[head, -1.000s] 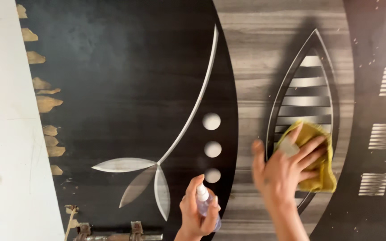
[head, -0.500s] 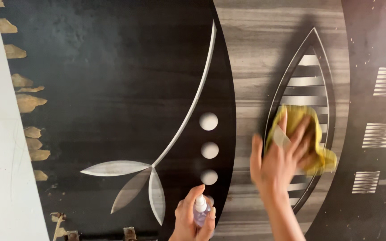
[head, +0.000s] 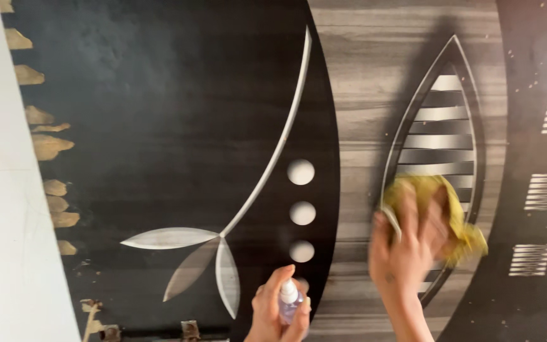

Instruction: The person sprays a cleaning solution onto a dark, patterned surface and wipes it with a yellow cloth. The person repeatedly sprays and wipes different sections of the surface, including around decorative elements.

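Door panel (head: 178,114), dark and glossy on its left field, fills nearly the whole view, with a grey wood-grain band (head: 356,95) curving down its middle and another dark field on the right. A pale wall (head: 1,209) runs along the left edge, where the panel's laminate is chipped away in a row of tan patches (head: 49,145). Inlaid silver shapes decorate the dark field: a long curved stem (head: 280,139) ending in three leaves, and three round dots (head: 301,213) beside it. In the grey band sits a pointed leaf-shaped inlay (head: 441,126) crossed by silver bars.

The right hand (head: 406,244) is spread flat with its fingers pressing a yellow cloth (head: 457,221) against the lower half of that leaf inlay; both are motion-blurred, so wiping seems under way there. The left hand (head: 280,310) is curled around a small clear spray bottle (head: 289,301) with a white nozzle, held low against the dark field just under the lowest dot.

Judging by the surface, the work looks partly done at most. The dark left field shows a dull, cloudy haze near its top, and pale specks dot the right dark field near the small striped insets (head: 546,190), so those areas appear yet to be wiped. A rusty bolt fitting (head: 188,329) peeks in at the bottom edge.
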